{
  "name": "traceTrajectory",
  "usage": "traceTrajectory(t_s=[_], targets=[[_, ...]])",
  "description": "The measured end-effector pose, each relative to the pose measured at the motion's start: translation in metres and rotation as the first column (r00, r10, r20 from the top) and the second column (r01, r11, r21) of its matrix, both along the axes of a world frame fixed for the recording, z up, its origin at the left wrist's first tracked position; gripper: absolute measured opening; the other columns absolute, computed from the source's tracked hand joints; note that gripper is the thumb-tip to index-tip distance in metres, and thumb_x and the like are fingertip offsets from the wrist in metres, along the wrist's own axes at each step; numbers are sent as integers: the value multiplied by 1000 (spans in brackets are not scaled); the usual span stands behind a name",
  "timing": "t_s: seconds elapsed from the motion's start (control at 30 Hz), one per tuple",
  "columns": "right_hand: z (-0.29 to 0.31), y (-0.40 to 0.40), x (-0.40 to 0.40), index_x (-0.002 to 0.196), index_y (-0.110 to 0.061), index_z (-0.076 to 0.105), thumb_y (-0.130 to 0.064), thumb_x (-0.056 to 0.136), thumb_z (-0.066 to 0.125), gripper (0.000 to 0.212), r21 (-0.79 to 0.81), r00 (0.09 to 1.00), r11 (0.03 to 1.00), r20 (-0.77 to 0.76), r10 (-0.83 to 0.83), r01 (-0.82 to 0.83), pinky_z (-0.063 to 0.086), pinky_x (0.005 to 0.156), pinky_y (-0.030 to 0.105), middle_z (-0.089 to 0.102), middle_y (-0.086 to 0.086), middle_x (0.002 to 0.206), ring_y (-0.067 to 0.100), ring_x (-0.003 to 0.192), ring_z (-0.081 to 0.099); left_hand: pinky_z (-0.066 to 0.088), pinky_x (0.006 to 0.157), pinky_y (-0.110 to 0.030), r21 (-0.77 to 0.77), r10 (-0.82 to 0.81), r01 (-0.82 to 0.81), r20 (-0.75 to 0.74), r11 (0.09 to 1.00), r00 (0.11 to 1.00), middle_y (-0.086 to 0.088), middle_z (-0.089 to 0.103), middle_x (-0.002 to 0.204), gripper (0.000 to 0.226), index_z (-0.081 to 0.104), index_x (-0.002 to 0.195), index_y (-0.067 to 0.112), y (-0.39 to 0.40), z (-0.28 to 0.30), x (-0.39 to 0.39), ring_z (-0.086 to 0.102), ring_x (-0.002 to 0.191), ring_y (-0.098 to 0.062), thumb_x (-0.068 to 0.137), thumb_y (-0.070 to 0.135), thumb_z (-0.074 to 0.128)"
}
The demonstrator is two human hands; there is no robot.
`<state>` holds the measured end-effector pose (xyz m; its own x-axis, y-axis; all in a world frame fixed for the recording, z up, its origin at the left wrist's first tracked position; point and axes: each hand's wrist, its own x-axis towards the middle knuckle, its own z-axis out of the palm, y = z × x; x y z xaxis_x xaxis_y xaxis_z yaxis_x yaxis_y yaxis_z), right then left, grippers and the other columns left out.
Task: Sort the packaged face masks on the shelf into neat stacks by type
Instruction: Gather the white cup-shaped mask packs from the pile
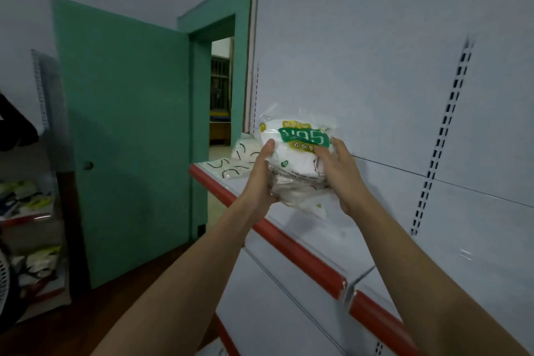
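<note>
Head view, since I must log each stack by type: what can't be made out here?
- Pack bundle: how many packs it holds; left hand and right hand cover its sides.
- Green label: upside down, creased and partly under the right fingers; not reliably readable.
- Packs at the far shelf end: too small and partly behind the bundle; type unclear.
- Left rack's goods: blurred, cut by the edge.

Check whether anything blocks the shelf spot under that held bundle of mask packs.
Nothing visible does. Both hands, left hand and right hand, hold the bundle above bare shelf; other packs lie farther left.
</note>
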<state>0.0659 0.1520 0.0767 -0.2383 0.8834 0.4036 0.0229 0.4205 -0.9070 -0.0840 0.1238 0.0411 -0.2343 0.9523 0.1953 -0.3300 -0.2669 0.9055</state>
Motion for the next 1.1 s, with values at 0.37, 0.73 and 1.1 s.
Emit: traceTrajectory(t_s=[0.37,0.73,1.1], targets=[[-1,108,-82,139,-29,47,-34,98,51,42,-75,948,945,15,-318,318,43,91,33,58,-7,129,16,116,56,52,94,-50,-134,-279,277,4,951,960,1,73,118,56,66,123,31,149,4,-84,68,109,-26,89,71,44],[-47,196,-95,139,-16,37,-49,99,41,52,-94,781,829,409,-473,552,42,103,46,55,14,127,35,117,53,56,79,-39,-333,-468,421,-71,844,881,-6,71,121,72,68,119,21,257,-27,-110,69,108,-25,79,79,54],[-27,204,-91,141,-15,34,-53,96,43,59,24,520,662,597,-611,749,46,100,52,48,16,134,38,116,52,52,96,-38,-234,-575,538,-134,810,807,1,73,116,75,67,119,33,277,-38,-94,69,107,-17,83,87,28]])
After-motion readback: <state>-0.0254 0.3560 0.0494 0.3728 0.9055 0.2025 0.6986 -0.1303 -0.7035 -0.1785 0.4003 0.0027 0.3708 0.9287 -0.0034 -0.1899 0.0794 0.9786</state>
